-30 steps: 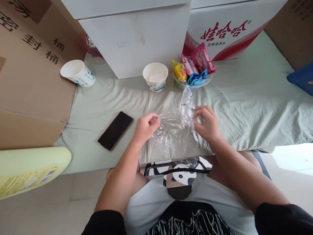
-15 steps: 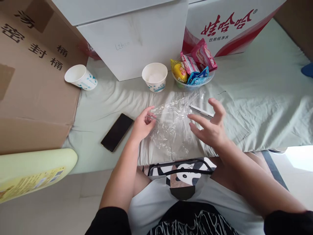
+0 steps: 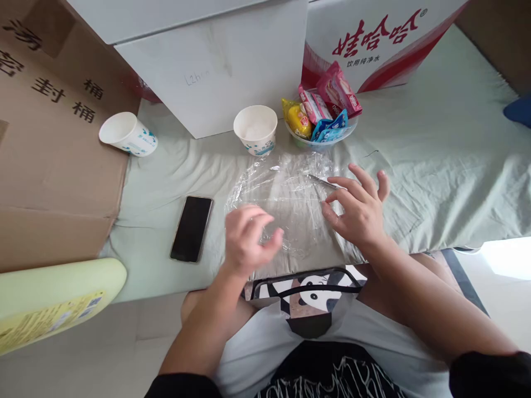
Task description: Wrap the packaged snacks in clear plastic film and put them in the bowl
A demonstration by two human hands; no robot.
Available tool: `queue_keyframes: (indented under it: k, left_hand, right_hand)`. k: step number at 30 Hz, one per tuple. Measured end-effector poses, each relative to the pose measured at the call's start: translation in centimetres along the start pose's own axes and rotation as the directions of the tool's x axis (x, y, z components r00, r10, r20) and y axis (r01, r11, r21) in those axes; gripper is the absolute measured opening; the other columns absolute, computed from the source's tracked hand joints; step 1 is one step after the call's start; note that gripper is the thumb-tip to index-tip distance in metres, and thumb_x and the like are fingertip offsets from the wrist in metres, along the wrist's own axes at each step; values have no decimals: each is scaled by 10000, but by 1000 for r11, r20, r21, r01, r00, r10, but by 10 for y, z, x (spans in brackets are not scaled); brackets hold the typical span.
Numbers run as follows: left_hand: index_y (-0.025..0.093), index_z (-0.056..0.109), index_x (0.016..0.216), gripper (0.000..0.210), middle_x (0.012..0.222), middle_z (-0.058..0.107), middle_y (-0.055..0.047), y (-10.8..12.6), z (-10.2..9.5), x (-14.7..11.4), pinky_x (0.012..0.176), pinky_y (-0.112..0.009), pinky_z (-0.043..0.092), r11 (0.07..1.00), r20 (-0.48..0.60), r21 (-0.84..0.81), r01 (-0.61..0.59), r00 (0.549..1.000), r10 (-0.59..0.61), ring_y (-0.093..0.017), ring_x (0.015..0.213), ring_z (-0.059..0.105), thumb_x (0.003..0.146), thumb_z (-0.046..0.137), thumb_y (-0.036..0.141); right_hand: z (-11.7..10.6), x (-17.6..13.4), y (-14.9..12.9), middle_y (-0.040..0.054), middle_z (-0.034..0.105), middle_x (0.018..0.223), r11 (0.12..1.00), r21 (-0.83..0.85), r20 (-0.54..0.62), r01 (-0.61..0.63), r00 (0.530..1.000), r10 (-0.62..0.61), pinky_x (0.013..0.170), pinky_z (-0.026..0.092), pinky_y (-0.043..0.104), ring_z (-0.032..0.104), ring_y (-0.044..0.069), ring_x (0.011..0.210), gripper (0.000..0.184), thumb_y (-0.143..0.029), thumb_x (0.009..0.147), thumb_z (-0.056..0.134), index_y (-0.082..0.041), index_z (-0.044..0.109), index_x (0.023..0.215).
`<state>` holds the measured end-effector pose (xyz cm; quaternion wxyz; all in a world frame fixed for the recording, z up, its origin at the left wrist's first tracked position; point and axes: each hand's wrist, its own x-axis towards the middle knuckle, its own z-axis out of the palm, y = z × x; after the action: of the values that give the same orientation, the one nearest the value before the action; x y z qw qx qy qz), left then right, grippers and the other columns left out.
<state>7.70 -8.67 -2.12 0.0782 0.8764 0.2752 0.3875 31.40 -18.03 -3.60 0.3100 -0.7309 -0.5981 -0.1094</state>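
A crinkled sheet of clear plastic film (image 3: 286,193) lies spread on the cloth in front of me. My left hand (image 3: 249,237) is over its near left part, smeared by motion, with the fingers curled and the thumb apart from them. Nothing shows between them. At the film's right side, my right hand (image 3: 359,207) has thumb and forefinger pinched together at the film's edge, while the other fingers spread upward. A thin silver pen-like stick (image 3: 326,182) lies on the film and runs partly behind the right-hand fingers.
A black phone (image 3: 191,229) lies on the left. Behind the film stand a paper cup (image 3: 261,146) with whitish contents and a clear bowl (image 3: 350,131) of wrapped snacks. Another paper cup (image 3: 139,138) lies tilted by a cardboard box (image 3: 62,166). White boxes (image 3: 249,72) line the back.
My left hand has come off the film's left edge and moved nearer to me. The right thumb and forefinger have closed together. The film lies flatter and wider, and the view has shifted slightly.
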Motion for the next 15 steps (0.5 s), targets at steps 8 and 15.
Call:
queue_keyframes:
  k: [8, 15]
  left_hand:
    - [200, 668, 1279, 517, 1428, 646, -137, 28, 17, -19, 1202, -607, 377, 1000, 575, -7, 3, 818, 1, -378, 1415, 519, 817, 775, 404]
    - [209, 722, 850, 162, 1087, 797, -89, -11, 7, -8, 1051, -490, 527, 857, 371, -356, 372, 898, -236, -277, 1154, 715, 886, 565, 194]
  right_hand:
    - [7, 1, -4, -12, 707, 663, 998, 19, 47, 52, 997, -53, 990, 472, 454, 689, 193, 696, 239, -329, 918, 602, -240, 584, 698]
    - [0, 4, -3, 37, 781, 912, 928, 290, 158, 234, 944, -288, 725, 516, 344, 722, 212, 794, 184, -357, 933, 615, -235, 652, 1067]
